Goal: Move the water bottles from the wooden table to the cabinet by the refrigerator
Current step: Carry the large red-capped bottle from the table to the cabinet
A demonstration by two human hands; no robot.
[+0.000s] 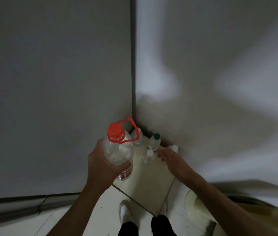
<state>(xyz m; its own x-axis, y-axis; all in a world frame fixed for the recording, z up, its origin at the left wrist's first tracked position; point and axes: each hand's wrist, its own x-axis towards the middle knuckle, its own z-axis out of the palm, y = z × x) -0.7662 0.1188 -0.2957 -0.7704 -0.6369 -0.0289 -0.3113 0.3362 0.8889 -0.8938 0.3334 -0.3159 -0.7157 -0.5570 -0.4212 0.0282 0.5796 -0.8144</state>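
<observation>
A large clear bottle (pixel 119 150) with a red cap (pixel 115 129) and a red carry loop (pixel 129 130) is gripped around its body by the left hand (pixel 103 165), the fingers curled under its lower half. It is held upright above the left edge of the pale cabinet top (pixel 149 181), presumably so that it can be set straight down without tipping.

Small bottles are already stood at the back of the cabinet top, packed into the corner where the grey refrigerator side (pixel 55 92) meets the wall (pixel 211 74): one behind the red loop (pixel 138 137), one with a green cap (pixel 155 141), one in front (pixel 148 156) and one at the wall (pixel 175 148). Grouping them there seems meant to leave the front area free.

The right hand (pixel 169 158) is stretched out with straight fingers beside the small bottles, holding nothing; whether it touches them cannot be told. It is probably kept there to steady them or nudge them back while the big bottle is lowered.

The free surface beside the small bottles appears to be the likely landing spot.
</observation>
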